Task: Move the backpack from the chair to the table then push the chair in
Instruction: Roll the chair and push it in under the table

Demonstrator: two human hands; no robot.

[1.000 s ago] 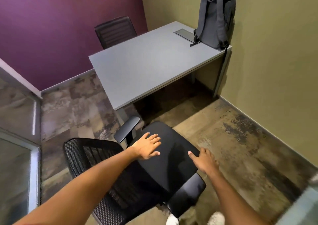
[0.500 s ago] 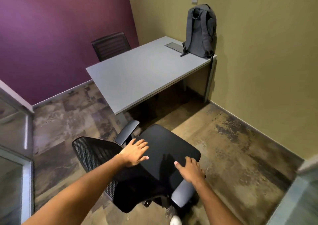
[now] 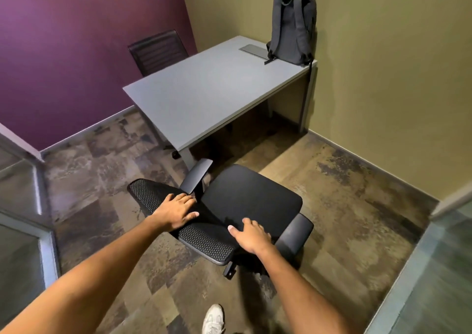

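The grey backpack [image 3: 293,27] stands upright on the far right corner of the grey table [image 3: 217,91], leaning on the olive wall. The black office chair [image 3: 250,195] stands on the floor in front of the table's near corner, apart from it, with its seat bare and its mesh backrest turned toward me. My left hand [image 3: 176,212] lies on the left part of the backrest's top, fingers over the edge beside the left armrest. My right hand [image 3: 251,235] grips the right part of the backrest top, close to the right armrest.
A second dark chair [image 3: 158,50] is tucked at the table's far side against the purple wall. A flat grey panel [image 3: 254,50] lies on the table beside the backpack. Glass partitions stand at left [image 3: 20,231] and right [image 3: 434,282]. My white shoe [image 3: 213,318] shows below.
I have stepped back from the chair. Both hands have moved from above the seat onto the top of the backrest, and the chair has turned so its back faces me more.
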